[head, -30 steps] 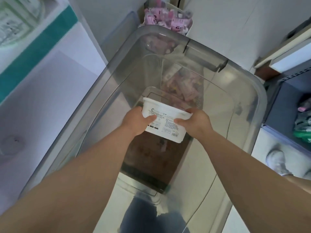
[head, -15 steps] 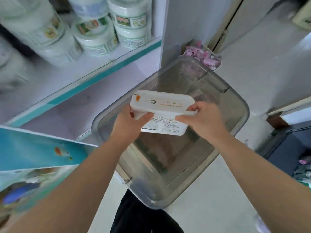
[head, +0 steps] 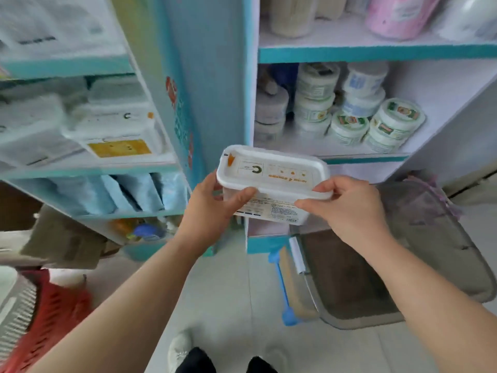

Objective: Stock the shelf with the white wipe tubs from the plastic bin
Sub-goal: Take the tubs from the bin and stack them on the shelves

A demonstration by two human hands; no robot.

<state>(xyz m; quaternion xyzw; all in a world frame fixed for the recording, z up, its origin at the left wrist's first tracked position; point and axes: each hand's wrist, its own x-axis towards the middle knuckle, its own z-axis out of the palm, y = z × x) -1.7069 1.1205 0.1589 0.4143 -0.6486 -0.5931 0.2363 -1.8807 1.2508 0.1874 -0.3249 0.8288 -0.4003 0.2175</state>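
Since the blue-edged shelving (head: 215,76) fills most of the view ahead, the person is evidently facing the place where the stock goes. Its left bay (head: 94,172) carries blurred white rectangular tubs (head: 115,125) that look like the one in hand, so I judge that bay the likely target. The right bay holds round labelled jars (head: 349,122).

Low on the right, the grey translucent plastic bin (head: 430,238) sits on the floor beside the shelving. Only a brown base shows inside, and whether more tubs remain cannot be made out. A red basket (head: 53,305) at lower left is cut off by the frame.

The white wipe tub (head: 271,170) is in the air in front of the upright between the two bays, clear of the bin and touching no shelf, lid up and tipped toward the camera. The left grip (head: 212,208) clasps its left end, thumb across the front wall and fingers hidden behind. The right grip (head: 347,208) pinches the lid's right rim. Holding both ends probably keeps the tub level and lets it slide in squarely. Its printing faces away and is too small to read.
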